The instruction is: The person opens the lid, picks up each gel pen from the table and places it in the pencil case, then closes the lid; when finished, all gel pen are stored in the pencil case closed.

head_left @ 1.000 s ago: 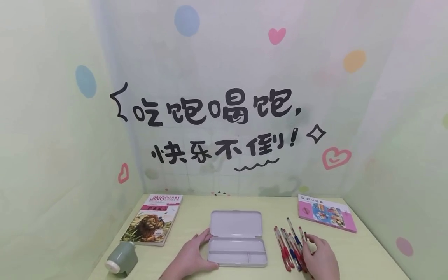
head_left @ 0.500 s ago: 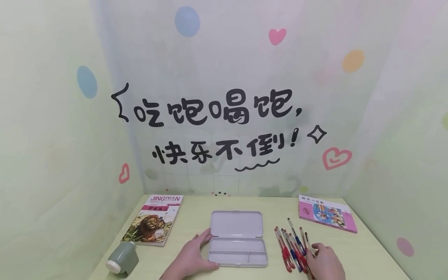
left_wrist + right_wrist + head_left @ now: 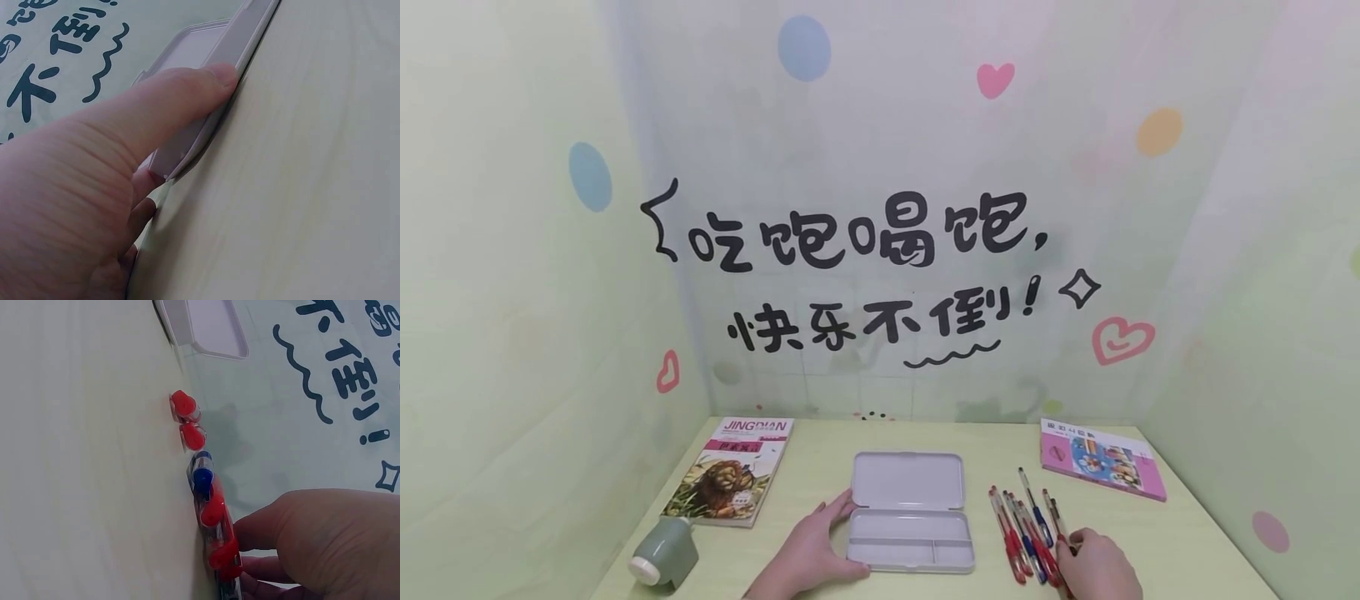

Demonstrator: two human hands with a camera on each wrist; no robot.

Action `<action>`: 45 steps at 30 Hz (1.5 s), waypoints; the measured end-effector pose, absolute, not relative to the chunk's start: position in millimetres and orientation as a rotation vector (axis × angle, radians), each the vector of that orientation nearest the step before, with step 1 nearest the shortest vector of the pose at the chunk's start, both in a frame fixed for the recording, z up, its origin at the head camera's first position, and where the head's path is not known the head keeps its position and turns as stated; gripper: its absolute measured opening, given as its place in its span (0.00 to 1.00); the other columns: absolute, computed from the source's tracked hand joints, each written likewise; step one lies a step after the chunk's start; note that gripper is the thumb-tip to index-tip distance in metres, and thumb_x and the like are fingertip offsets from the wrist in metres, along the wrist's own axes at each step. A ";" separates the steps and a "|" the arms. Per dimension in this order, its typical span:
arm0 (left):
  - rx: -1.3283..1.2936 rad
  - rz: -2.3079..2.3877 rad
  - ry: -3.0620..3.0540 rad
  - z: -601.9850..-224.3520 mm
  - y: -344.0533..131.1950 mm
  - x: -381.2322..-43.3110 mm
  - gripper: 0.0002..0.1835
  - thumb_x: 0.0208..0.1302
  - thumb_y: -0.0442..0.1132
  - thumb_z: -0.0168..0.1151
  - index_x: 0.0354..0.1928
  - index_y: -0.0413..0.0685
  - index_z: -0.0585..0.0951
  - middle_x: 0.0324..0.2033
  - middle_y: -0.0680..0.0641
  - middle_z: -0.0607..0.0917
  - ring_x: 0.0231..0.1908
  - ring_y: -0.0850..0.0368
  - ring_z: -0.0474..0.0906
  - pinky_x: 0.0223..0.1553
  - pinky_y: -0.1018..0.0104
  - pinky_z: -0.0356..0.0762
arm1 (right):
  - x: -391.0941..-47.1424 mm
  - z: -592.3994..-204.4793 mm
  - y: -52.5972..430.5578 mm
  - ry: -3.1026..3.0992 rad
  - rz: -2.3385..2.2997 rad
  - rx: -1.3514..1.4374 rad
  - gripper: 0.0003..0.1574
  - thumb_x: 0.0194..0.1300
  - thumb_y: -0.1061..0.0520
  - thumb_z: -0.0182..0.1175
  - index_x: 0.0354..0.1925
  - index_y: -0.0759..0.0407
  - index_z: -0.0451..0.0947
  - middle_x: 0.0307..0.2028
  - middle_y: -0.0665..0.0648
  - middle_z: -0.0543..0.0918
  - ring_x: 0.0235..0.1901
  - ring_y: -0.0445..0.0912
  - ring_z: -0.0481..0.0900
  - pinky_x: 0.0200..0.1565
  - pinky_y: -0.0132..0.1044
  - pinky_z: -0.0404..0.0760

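Observation:
A pale lilac pencil case point(image 3: 908, 481) lies open on the table, its lid folded back and its compartments bare. My left hand point(image 3: 808, 552) grips its near left corner, thumb point(image 3: 222, 76) along the front wall and fingers at the left side. To the right of the case lies a loose bunch of gel pens point(image 3: 1017, 540) with red and blue caps. My right hand point(image 3: 1099, 567) is at the bunch's right edge, where thumb and fingers pinch a pen point(image 3: 1059, 527). In the right wrist view the palm partly hides the fingertips.
A book with a lion cover point(image 3: 724, 483) lies at the back left, and a pink book point(image 3: 1105, 461) at the back right. Near the front left stands a grey-green object with a white knob point(image 3: 664, 554). A printed backdrop point(image 3: 880, 392) rises behind the table.
My right hand has shifted slightly right and down along the pens, and the rightmost pens have moved a little with it. My left hand and the pencil case stay put.

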State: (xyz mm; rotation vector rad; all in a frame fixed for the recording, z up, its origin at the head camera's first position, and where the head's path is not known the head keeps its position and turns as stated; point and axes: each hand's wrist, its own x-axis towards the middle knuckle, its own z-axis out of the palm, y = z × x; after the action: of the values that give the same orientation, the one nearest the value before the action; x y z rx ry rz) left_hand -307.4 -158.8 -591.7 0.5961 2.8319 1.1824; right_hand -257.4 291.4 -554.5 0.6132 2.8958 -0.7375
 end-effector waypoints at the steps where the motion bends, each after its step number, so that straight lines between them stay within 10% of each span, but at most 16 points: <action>1: 0.596 1.180 2.832 -591.7 -158.9 -307.5 0.72 0.40 0.66 0.88 0.85 0.42 0.64 0.74 0.54 0.84 0.76 0.14 0.66 0.75 0.14 0.62 | -257.1 -554.0 290.9 2.892 -0.748 0.623 0.26 0.74 0.49 0.66 0.48 0.75 0.83 0.33 0.62 0.88 0.32 0.51 0.82 0.40 0.51 0.88; 12: 0.587 1.189 2.807 -592.0 -160.4 -310.3 0.71 0.43 0.66 0.88 0.85 0.42 0.64 0.73 0.53 0.84 0.77 0.16 0.66 0.77 0.16 0.62 | -252.4 -548.2 288.2 2.879 -0.802 0.639 0.20 0.74 0.48 0.67 0.36 0.65 0.80 0.27 0.58 0.82 0.29 0.50 0.79 0.32 0.41 0.78; 45: 0.568 1.207 2.774 -585.8 -157.2 -307.8 0.71 0.43 0.64 0.88 0.85 0.41 0.63 0.74 0.52 0.83 0.79 0.18 0.64 0.78 0.17 0.60 | -264.0 -541.2 250.8 3.210 -0.812 0.447 0.15 0.74 0.52 0.70 0.45 0.64 0.88 0.40 0.61 0.84 0.31 0.48 0.77 0.34 0.46 0.84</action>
State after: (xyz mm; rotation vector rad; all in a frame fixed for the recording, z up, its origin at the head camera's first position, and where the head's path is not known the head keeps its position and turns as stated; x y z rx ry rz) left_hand -307.8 -157.2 -585.8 0.5676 2.7743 1.2068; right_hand -264.0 250.8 -541.2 0.4471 3.2105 -0.8118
